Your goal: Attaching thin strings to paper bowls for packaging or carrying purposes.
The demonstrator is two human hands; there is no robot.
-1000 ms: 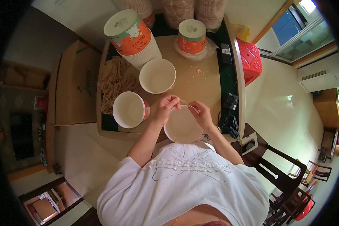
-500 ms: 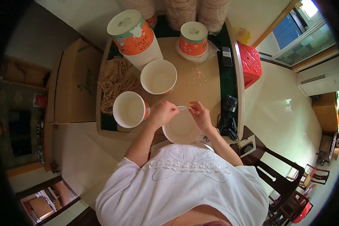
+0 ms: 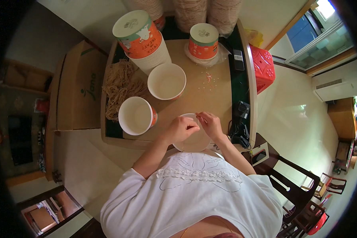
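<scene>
A white paper bucket (image 3: 192, 142) stands at the table's front edge, close against my shirt, its mouth facing up. My left hand (image 3: 181, 129) is over its left side with thumb and fingers pinched on a thin pale string (image 3: 198, 122). At the far rim, the fingertips of my right hand (image 3: 210, 125) are pinched together on the same string, as far as I can tell; the fingers partly cover it. To the left lies a loose heap of tan strings (image 3: 123, 89). Two more open buckets, one nearer (image 3: 135, 115) and one farther (image 3: 166, 81), stand left of my hands.
Behind them rises a tilted stack of upside-down orange-and-white buckets (image 3: 142, 39). Another upside-down bucket (image 3: 203, 41) sits in plastic wrap at the back. Small pink and white bits (image 3: 209, 80) lie scattered on the cardboard. Black adapters and cables (image 3: 242, 131) line the right edge.
My left hand has shifted right and nearer to me, over the bucket, and turned. My right hand has moved slightly. The strand stretched between my hands now shows less.
</scene>
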